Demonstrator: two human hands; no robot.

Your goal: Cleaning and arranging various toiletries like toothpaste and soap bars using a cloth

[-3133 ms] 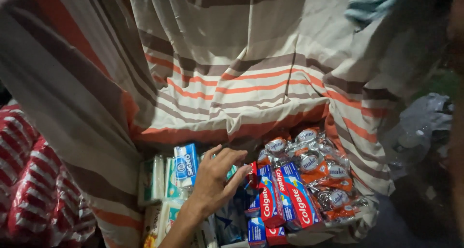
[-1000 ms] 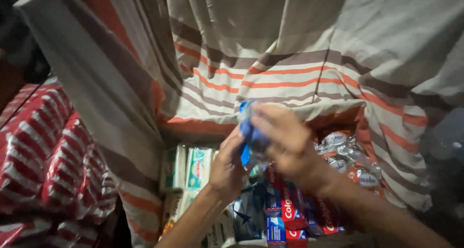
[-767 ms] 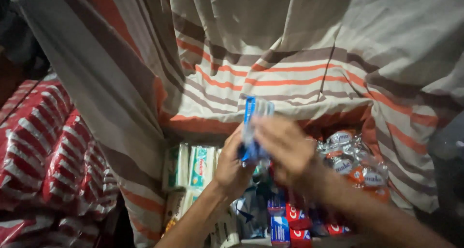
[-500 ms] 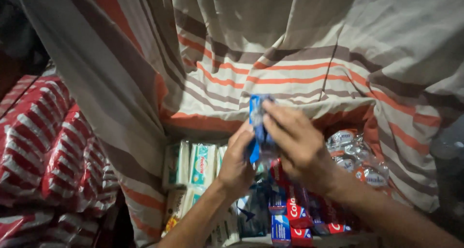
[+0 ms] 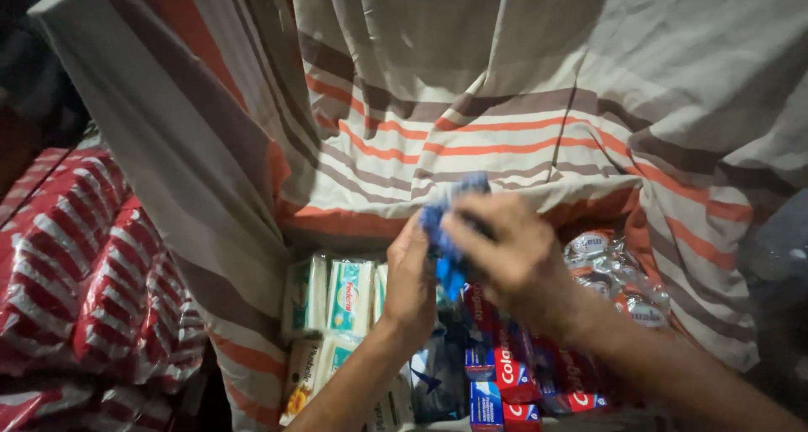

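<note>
Both my hands hold a small blue packet [image 5: 446, 238] above a stock of goods. My left hand [image 5: 410, 280] grips its lower left side, and my right hand [image 5: 505, 251] closes over its top and right side. The packet is blurred, so its exact kind is unclear. Below my hands stand red and blue toothpaste boxes [image 5: 505, 373]. White and green soap packs [image 5: 337, 297] lie just left of my left hand.
A grey, brown and orange striped cloth [image 5: 471, 95] hangs over the goods and fills the upper view. Clear bags of small round tins [image 5: 619, 272] lie at the right. Red and white striped packages [image 5: 76, 272] are stacked at the left.
Earlier only my left hand reached down among the boxes. Since then both hands have lifted the blue packet and are working it; it has shifted slightly within my grip.
</note>
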